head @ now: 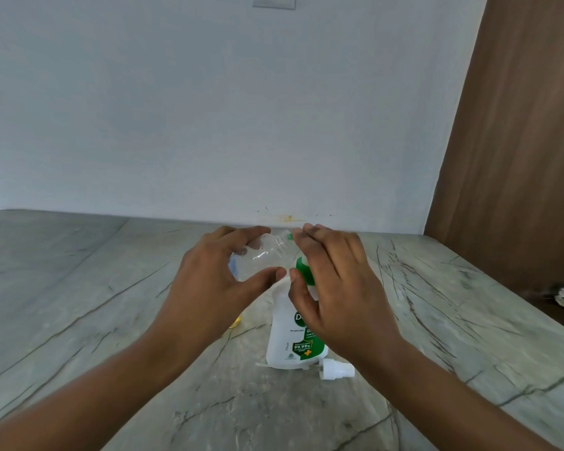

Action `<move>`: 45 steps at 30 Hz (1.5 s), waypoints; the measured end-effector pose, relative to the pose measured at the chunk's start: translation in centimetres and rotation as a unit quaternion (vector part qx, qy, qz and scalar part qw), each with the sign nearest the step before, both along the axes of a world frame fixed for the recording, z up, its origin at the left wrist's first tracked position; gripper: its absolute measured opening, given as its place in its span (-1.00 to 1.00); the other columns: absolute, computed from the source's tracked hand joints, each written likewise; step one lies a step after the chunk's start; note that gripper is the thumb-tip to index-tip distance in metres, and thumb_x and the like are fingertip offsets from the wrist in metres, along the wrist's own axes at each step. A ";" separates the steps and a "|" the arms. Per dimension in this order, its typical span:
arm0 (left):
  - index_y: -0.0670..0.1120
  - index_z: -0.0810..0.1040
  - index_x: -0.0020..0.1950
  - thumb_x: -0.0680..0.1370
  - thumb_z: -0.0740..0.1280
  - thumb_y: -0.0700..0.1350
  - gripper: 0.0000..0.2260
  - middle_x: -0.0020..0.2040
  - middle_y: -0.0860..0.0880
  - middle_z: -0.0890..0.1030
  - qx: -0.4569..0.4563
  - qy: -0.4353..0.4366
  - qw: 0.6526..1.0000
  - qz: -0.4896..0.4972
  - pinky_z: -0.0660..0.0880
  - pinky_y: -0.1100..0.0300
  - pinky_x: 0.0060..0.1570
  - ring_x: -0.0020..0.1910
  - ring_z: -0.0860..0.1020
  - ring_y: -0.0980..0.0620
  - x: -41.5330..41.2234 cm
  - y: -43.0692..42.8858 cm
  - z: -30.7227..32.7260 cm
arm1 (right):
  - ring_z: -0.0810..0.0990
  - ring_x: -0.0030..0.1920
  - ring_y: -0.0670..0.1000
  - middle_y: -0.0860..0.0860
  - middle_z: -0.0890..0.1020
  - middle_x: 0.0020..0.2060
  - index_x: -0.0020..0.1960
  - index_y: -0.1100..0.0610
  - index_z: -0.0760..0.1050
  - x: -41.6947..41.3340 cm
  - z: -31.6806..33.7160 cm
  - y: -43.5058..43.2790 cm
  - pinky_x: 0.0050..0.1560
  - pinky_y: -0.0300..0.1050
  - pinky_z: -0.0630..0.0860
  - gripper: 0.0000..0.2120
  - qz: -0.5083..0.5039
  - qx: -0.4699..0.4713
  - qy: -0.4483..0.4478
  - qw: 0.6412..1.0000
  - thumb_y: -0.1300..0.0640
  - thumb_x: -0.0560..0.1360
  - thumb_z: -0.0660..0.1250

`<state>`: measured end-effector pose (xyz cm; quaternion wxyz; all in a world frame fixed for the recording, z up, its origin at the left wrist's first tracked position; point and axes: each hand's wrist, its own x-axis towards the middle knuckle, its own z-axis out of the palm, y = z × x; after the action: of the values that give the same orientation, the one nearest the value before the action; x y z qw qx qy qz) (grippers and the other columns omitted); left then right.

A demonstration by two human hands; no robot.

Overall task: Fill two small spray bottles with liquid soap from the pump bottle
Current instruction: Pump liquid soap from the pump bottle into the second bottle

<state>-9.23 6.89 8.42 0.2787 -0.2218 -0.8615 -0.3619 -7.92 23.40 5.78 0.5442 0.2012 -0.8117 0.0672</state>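
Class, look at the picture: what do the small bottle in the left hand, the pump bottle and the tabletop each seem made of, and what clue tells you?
Small bottle: probably clear glossy plastic; see-through, with bright glints. Pump bottle: likely milky white plastic, with a printed green label. Tabletop: smooth grey stone, perhaps marble, by its dark veins; possibly imitation.

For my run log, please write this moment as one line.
left hand: holds small spray bottle, uncapped, tilted | right hand: on pump bottle top | spray cap: on table
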 end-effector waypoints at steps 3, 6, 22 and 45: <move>0.12 0.50 0.22 0.32 0.43 0.16 -0.52 -0.08 0.39 0.41 -0.013 0.011 1.000 0.005 0.32 0.41 -0.06 -0.01 0.46 0.24 0.1 0.1 0.0 | 0.42 0.11 0.04 0.16 0.60 0.04 0.16 0.31 0.53 0.0 0.0 -0.1 0.10 -0.21 0.42 -0.62 -0.018 0.013 0.010 1.000 0.06 0.50 0.20; 0.10 0.50 0.23 0.31 0.38 0.20 -0.49 -0.06 0.32 0.44 -0.023 0.020 1.000 0.007 0.35 0.28 -0.02 0.02 0.47 0.18 0.1 0.1 0.0 | 0.42 0.09 0.02 0.15 0.61 0.01 0.15 0.29 0.54 0.0 0.1 -0.1 0.07 -0.21 0.45 -0.62 -0.024 0.022 0.020 0.999 0.04 0.50 0.20; 0.12 0.50 0.21 0.34 0.43 0.14 -0.54 -0.05 0.36 0.41 -0.042 0.028 0.999 0.008 0.30 0.42 -0.06 0.03 0.47 0.16 0.0 0.0 -0.8 | 0.42 0.11 0.04 0.16 0.58 0.01 0.16 0.30 0.50 -0.3 -1.3 -0.3 0.13 -0.17 0.37 -0.65 0.009 -0.018 0.018 1.000 0.11 0.49 0.24; 0.09 0.50 0.22 0.34 0.42 0.14 -0.54 -0.05 0.40 0.36 -0.013 0.059 0.998 0.018 0.27 0.46 -0.09 0.02 0.44 0.19 0.2 0.5 -0.8 | 0.45 0.07 0.00 0.10 0.59 0.00 0.14 0.26 0.56 0.2 0.3 0.2 -0.09 -0.30 0.44 -0.67 0.006 -0.008 -0.003 1.000 0.12 0.48 0.22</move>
<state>-9.02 7.40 7.64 0.3325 -0.2311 -0.8519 -0.3322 -7.74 23.63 6.07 0.5433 0.2015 -0.8114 0.0772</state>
